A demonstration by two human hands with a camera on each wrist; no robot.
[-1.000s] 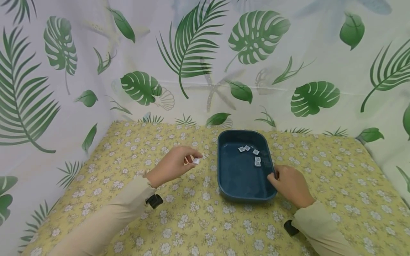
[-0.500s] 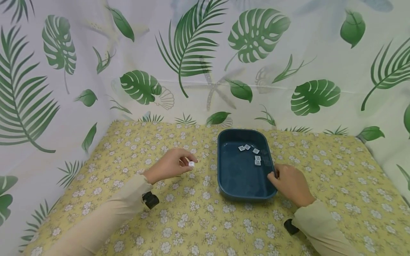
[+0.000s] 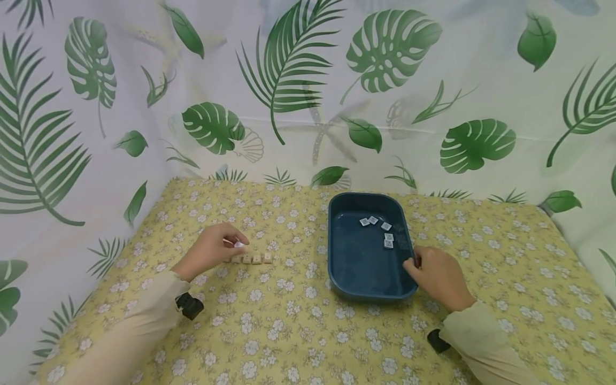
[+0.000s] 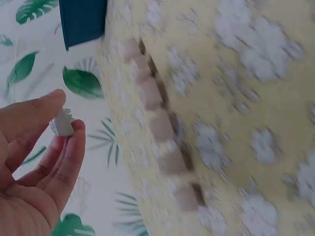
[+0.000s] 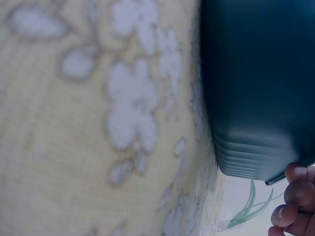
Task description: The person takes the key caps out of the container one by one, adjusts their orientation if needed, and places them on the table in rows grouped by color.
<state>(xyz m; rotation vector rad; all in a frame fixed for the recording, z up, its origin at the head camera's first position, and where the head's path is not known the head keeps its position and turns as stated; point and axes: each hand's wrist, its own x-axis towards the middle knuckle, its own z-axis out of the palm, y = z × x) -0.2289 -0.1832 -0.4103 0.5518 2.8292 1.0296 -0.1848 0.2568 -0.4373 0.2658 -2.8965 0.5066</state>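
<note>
My left hand (image 3: 209,250) pinches a small white block-like piece (image 4: 63,124) between thumb and fingers; little knobs show on one side of it. Just below this hand in the head view, several beige cube-like pieces (image 3: 257,259) stand in a row on the cloth, some partly hidden by the hand. The left wrist view shows that row of pieces (image 4: 161,125) more fully, though blurred. My right hand (image 3: 440,275) grips the right rim of a dark blue rectangular tub (image 3: 356,272), thumb inside. Several white square pieces (image 3: 389,237) with dark marks lie in the tub.
A yellow flowered cloth (image 3: 289,331) covers the table. Behind and on the left hangs a white curtain (image 3: 298,160) with green leaf prints. Each wrist wears a black strap (image 3: 190,306).
My left hand has moved left with the white piece, away from the tub, and is now over the row, which has come into sight. The right hand and the tub have stayed put.
</note>
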